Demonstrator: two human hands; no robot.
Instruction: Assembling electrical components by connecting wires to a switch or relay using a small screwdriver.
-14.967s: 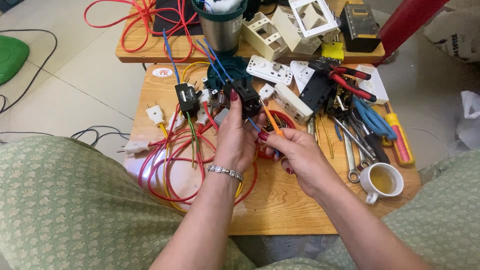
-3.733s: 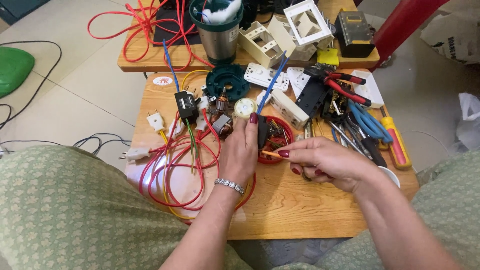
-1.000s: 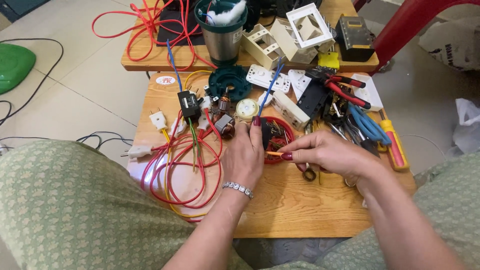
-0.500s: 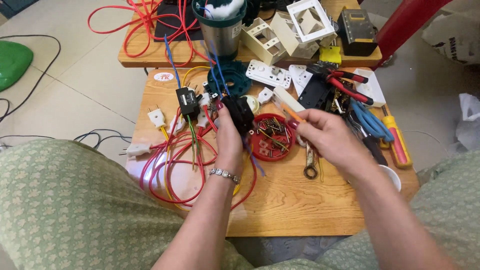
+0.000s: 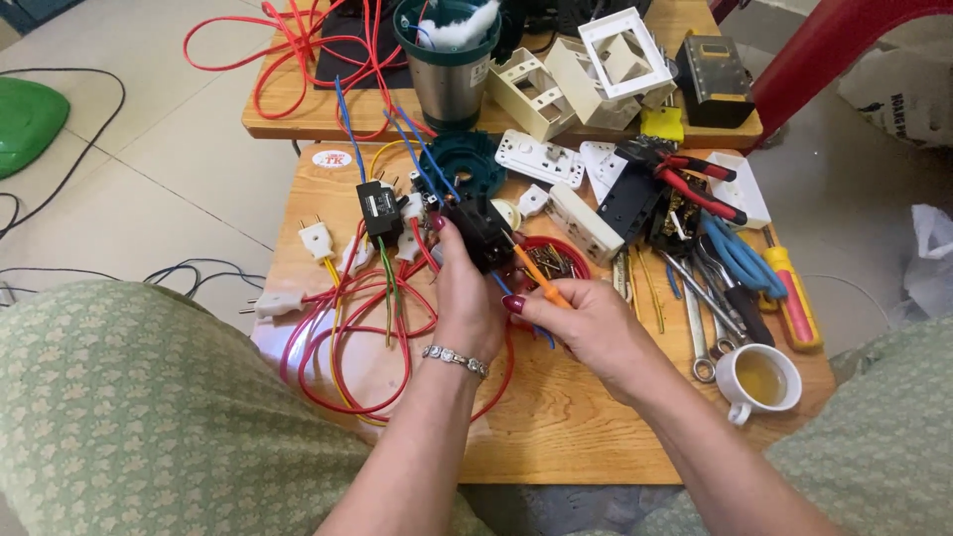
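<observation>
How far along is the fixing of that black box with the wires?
Done: blue wires already run into the black box. In hand: the left hand holds it while the right hand puts an orange screwdriver to it. Left: red wires lie loose on the table.

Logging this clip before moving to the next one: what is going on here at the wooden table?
A person seated at a small wooden table holds a black electrical part with wires up in the left hand. The right hand grips a small orange-handled screwdriver, its tip set against that part. A red round dish of screws sits just behind, red looped wires lie to the left, and a white cup of tea stands to the right.
</observation>
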